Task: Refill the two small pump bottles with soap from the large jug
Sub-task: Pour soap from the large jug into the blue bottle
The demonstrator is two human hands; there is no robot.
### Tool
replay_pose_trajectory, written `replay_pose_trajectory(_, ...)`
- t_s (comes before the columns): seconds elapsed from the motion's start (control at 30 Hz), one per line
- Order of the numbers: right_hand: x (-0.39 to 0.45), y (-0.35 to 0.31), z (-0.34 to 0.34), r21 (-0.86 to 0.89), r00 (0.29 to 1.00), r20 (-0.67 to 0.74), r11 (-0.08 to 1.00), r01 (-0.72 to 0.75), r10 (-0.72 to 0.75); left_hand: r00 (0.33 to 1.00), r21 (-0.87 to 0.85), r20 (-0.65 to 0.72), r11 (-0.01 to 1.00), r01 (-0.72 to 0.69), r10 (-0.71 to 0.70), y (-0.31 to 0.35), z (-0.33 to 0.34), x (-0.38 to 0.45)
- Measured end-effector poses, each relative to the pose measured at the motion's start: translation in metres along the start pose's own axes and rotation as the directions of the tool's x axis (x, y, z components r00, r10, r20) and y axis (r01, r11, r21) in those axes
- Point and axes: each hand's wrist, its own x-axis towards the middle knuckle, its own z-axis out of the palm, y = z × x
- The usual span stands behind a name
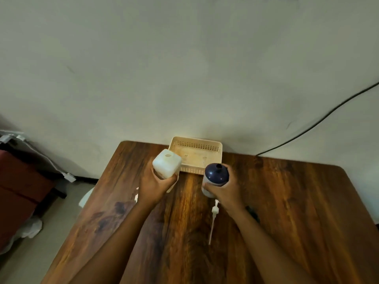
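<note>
Now both bottles stand upright, mouths open: left hand [155,184] fingers wrap the white bottle [166,163], right hand [226,191] fingers clamp the blue-topped bottle [217,174]; no jug shows.

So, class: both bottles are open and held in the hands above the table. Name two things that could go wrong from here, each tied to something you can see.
1. The blue bottle has a narrow neck, and there is no funnel in view. Soap poured from the white bottle could miss and run onto the table.
2. The pump lies loose on the table beside the right hand. A forearm could likely knock it off or dirty its tube.
</note>
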Motion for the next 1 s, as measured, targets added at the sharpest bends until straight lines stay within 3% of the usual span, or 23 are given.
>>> replay_pose_trajectory(0.13, 0.022, -0.057, -0.027, 0.029, 0.995, -0.006, 0.994, 0.102, -0.101, 0.989, 0.017, 0.021, 0.989, -0.15, 0.15, 0.062, -0.009, 0.034)
replay_pose_trajectory(0.33, 0.043, -0.163, -0.065, 0.031, 0.955, -0.099, 0.958, 0.284, -0.28, 0.952, 0.062, -0.037, 0.952, -0.3, 0.303, 0.167, -0.023, 0.079)
replay_pose_trajectory(0.57, 0.048, -0.262, -0.105, 0.081, 0.901, -0.115, 0.9, 0.427, -0.418, 0.894, 0.069, -0.071, 0.897, -0.437, 0.441, 0.275, -0.033, 0.106)
replay_pose_trajectory(0.73, 0.044, -0.291, -0.126, 0.056, 0.877, -0.109, 0.878, 0.476, -0.468, 0.859, 0.083, -0.041, 0.858, -0.506, 0.51, 0.317, -0.037, 0.112)
replay_pose_trajectory(1.0, 0.037, -0.31, -0.148, 0.052, 0.845, -0.127, 0.848, 0.528, -0.519, 0.798, 0.268, 0.12, 0.754, -0.599, 0.591, 0.352, -0.046, 0.116)
